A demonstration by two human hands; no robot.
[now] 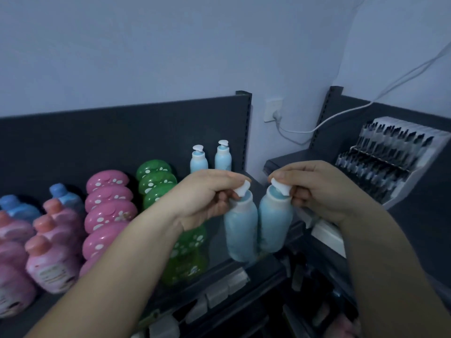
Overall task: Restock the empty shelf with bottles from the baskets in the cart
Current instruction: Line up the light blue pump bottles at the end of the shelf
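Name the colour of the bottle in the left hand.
Light blue bottle, white pump; head view.

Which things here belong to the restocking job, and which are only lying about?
Job: left hand, right hand, left blue bottle, right blue bottle, shelf, two blue bottles at the back.
Lying about: white cable, wall socket, rack of small packets.

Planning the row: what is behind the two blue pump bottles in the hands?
Two more blue pump bottles stand before the dark back panel; the left hand covers their bases.
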